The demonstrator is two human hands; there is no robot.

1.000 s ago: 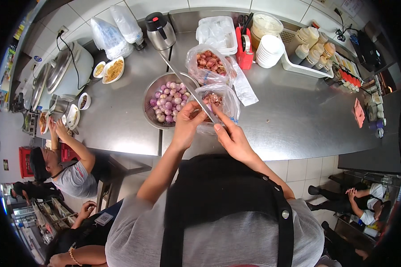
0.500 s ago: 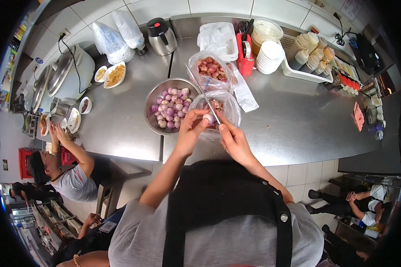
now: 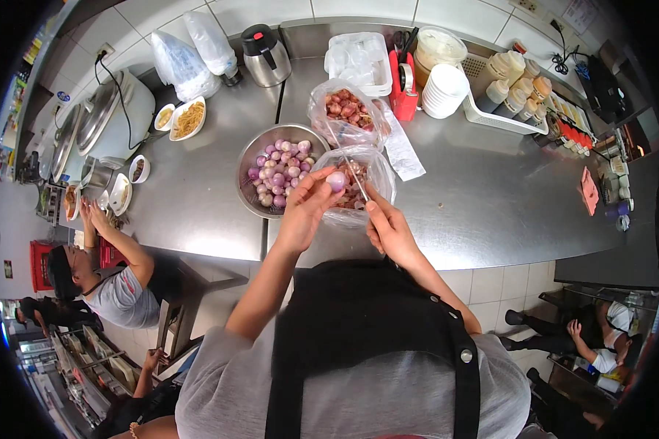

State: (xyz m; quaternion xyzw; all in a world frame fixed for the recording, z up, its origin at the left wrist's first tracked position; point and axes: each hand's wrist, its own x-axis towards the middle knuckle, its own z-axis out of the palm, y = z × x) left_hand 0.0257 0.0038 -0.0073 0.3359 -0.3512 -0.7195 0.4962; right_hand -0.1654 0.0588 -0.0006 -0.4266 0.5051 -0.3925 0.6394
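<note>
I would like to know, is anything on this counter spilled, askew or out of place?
No clear spill or damage shows. Slightly odd: a tiny speck lies by itself on the steel counter, right of the right hand, too small to identify; and a white paper strip lies at a slant beside the bag of red onions.

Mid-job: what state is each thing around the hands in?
Small round purple-white onion: peeled, held in left hand
Long thin metal knife: held in right hand
Round silver metal bowl: holding peeled purple onions
Nearer clear plastic bag: open, reddish scraps inside
Farther clear plastic bag: open, reddish unpeeled onions inside
</note>
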